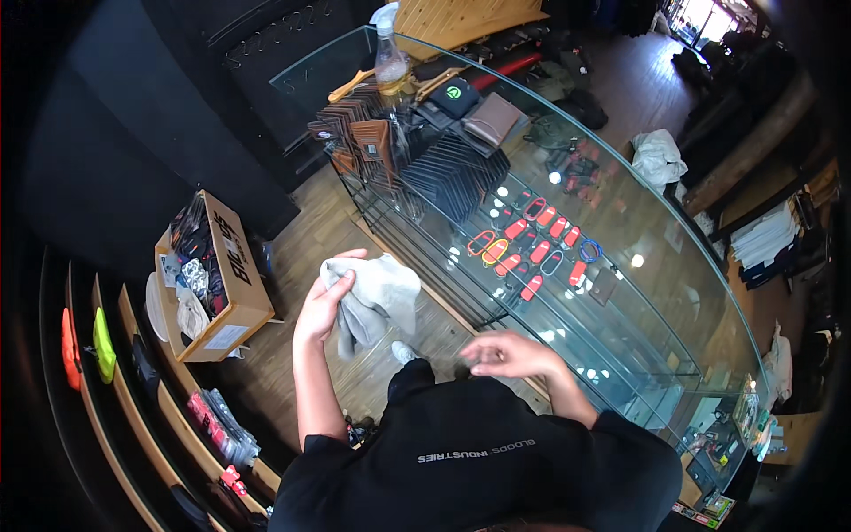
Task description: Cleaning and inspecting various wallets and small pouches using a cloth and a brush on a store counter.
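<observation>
In the head view, left of the glass counter (678, 297), my left hand (324, 306) pinches the grey cloth (390, 288); my right hand (516, 355), half-curled and empty, hangs near the counter's edge. Wooden floor (310, 238) runs leftward from counter to cardboard box (254, 306).

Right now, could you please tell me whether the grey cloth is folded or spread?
Bunched, neither neatly folded nor spread flat: the grey cloth droops in loose folds from the left hand.
</observation>
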`<action>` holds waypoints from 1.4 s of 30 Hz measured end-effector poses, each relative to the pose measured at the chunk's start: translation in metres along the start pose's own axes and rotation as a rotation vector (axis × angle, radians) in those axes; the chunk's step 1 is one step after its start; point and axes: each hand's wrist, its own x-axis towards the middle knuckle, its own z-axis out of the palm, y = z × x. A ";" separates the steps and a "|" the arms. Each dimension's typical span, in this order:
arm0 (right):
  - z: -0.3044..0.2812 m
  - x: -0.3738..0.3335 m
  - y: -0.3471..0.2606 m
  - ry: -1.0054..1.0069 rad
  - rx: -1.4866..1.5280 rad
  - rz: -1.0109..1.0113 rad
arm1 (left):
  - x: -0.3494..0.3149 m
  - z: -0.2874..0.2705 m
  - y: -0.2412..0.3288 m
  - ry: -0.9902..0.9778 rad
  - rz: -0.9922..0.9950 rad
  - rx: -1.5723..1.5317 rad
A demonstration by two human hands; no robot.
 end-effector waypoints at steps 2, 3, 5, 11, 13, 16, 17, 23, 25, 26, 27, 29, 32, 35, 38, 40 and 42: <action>-0.024 0.034 -0.065 0.178 -0.078 -0.189 | 0.005 -0.021 -0.007 -0.005 0.016 0.069; -0.040 0.052 -0.094 0.397 -0.232 -0.251 | 0.009 -0.033 -0.012 0.000 0.012 0.118; -0.082 0.099 -0.114 0.859 -0.349 -0.344 | 0.015 -0.057 -0.026 -0.051 0.013 0.166; -0.191 0.179 -0.118 1.328 -0.822 0.236 | 0.019 -0.108 -0.029 -0.188 -0.061 0.422; -0.201 0.199 -0.113 1.252 -0.740 0.471 | 0.025 -0.125 -0.040 -0.218 0.011 0.368; -0.203 0.213 -0.106 1.320 -0.835 0.487 | 0.029 -0.146 -0.046 -0.236 -0.016 0.343; -0.206 0.214 -0.104 1.328 -0.836 0.494 | 0.030 -0.152 -0.047 -0.237 -0.033 0.351; -0.231 0.208 -0.084 1.288 -0.700 0.502 | 0.035 -0.174 -0.047 -0.247 0.002 0.315; -0.245 0.200 -0.070 1.326 -0.662 0.439 | 0.035 -0.185 -0.052 -0.244 0.003 0.302; -0.254 0.195 -0.064 1.372 -0.598 0.349 | 0.034 -0.190 -0.053 -0.234 0.002 0.290; -0.261 0.187 -0.058 1.462 -0.494 0.253 | 0.034 -0.193 -0.053 -0.256 0.009 0.216; -0.250 0.181 -0.069 1.589 -0.367 0.031 | 0.032 -0.204 -0.058 -0.243 -0.002 0.196; -0.235 0.159 -0.087 1.179 0.232 -0.373 | 0.028 -0.210 -0.055 -0.220 -0.038 0.152; -0.202 0.151 -0.105 1.030 0.028 -0.417 | 0.029 -0.208 -0.046 -0.097 -0.063 0.073; -0.175 0.159 -0.114 0.917 -0.121 -0.543 | 0.040 -0.202 -0.044 -0.025 -0.042 -0.076; -0.152 0.160 -0.130 0.820 -0.081 -0.465 | 0.048 -0.191 -0.039 0.022 -0.044 -0.153; -0.135 0.164 -0.129 0.738 0.004 -0.448 | 0.055 -0.181 -0.035 0.041 -0.029 -0.205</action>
